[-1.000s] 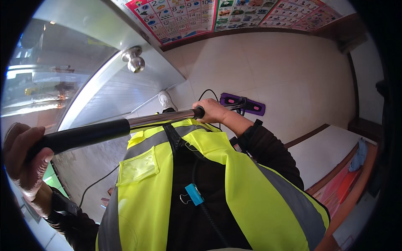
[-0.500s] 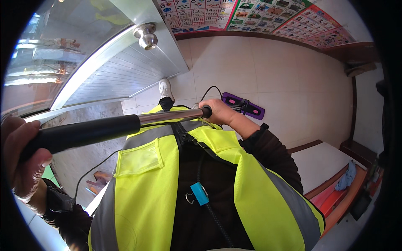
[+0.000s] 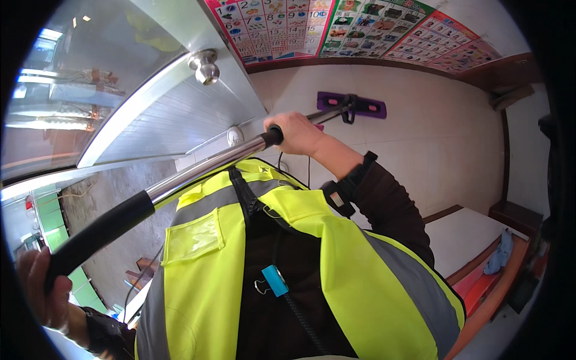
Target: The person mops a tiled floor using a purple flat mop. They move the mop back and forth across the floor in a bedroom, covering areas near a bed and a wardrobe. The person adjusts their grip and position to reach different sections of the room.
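A flat mop with a metal pole (image 3: 207,171) slants across my front. My left hand (image 3: 43,288) is closed round the end of its black grip (image 3: 102,230), at the far left. Farther up the pole, my right hand (image 3: 295,133) wraps round it by a black collar (image 3: 273,135). Beyond that hand the pole runs out to the purple mop head (image 3: 367,107), which lies on the pale tiled floor (image 3: 420,150) near the wall. Part of the pole is hidden behind my right hand.
A silvery door (image 3: 186,114) with a round knob (image 3: 205,67) stands at the left. Picture charts (image 3: 288,30) hang on the far wall. A white-topped piece of furniture (image 3: 474,237) holds a blue cloth (image 3: 499,253) at the right. My shoe (image 3: 234,136) is beside the door.
The mop head has moved away from me toward the wall and turned more level. My right hand has shifted forward and slightly left; the grip end in my left hand has dropped lower.
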{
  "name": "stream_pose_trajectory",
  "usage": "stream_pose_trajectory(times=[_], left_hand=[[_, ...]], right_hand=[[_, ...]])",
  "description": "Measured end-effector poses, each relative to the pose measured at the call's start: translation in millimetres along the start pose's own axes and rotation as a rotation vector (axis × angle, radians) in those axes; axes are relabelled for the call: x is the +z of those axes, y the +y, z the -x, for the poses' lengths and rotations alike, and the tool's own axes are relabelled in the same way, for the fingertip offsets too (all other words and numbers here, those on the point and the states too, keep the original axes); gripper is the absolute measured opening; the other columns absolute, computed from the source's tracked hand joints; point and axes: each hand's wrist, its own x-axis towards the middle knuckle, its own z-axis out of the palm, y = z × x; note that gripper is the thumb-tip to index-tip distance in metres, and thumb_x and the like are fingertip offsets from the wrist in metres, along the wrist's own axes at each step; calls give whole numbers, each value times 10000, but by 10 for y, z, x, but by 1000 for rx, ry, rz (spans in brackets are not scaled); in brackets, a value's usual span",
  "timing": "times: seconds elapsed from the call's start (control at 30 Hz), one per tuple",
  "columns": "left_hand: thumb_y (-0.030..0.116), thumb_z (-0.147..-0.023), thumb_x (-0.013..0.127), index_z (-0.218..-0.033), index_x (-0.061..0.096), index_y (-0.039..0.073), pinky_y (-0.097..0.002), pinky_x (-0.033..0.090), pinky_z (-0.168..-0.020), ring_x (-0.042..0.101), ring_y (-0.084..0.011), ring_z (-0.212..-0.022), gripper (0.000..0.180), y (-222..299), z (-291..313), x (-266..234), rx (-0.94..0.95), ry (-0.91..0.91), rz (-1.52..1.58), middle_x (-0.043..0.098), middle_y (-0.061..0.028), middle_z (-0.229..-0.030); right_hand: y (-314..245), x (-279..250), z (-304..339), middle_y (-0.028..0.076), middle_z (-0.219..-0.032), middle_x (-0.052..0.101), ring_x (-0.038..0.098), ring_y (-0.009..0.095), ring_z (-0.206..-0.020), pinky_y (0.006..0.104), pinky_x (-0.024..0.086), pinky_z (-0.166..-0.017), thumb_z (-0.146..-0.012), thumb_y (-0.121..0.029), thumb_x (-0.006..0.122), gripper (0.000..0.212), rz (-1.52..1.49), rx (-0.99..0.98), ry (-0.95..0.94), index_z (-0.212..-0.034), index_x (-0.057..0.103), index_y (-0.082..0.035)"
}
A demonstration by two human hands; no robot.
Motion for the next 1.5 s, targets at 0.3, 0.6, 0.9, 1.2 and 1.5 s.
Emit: stream_pose_trajectory(times=[0.3, 0.6, 0.9, 1.2, 1.5], left_hand=[[334, -784, 644, -1056, 578, -29, -351, 411, -608, 530, -278, -716, 459, 452, 105, 180, -66, -17, -81, 546, -129, -832], [299, -716, 698, -1063, 626, 95, -348, 368, -608, 473, -187, -618, 409, 699, -209, 671, -142, -146, -131, 480, -51, -678], [331, -731, 663, -1089, 592, 41, -373, 356, -653, 447, -209, -633, 467, 73, -446, 231, 92, -248, -87, 463, -43, -670], [194, -681, 675, -1054, 556, 51, -392, 384, -575, 490, -273, -616, 417, -1061, -781, 176, 779, -214, 66, 542, -143, -767], [218, -805, 649, -924, 600, 61, -253, 379, -390, 500, -147, -488, 204, -1479, -496, 1314, 785, 132, -54, 646, -75, -792]], right_hand=[[132, 350, -968, 109, -809, 628, 602, 303, -846, 391, 456, -740, -627, -54, 609, 215, 80, -110, -154, -825, 590, -137], [530, 1137, -1369, 70, -870, 599, 561, 271, -913, 378, 424, -810, -589, -227, 698, 262, 177, -6, -160, -795, 569, -132], [295, 909, -1236, 51, -866, 630, 580, 261, -897, 387, 430, -806, -581, -283, 708, 266, 166, 45, -219, -785, 596, -154], [51, 1153, -1021, 56, -836, 646, 613, 261, -850, 418, 439, -769, -578, -319, 732, 337, 10, 87, -13, -864, 617, -182], [202, 1946, -1444, 47, -706, 611, 594, 293, -728, 421, 453, -631, -505, -197, 706, 235, 53, 152, 214, -697, 578, -156]])
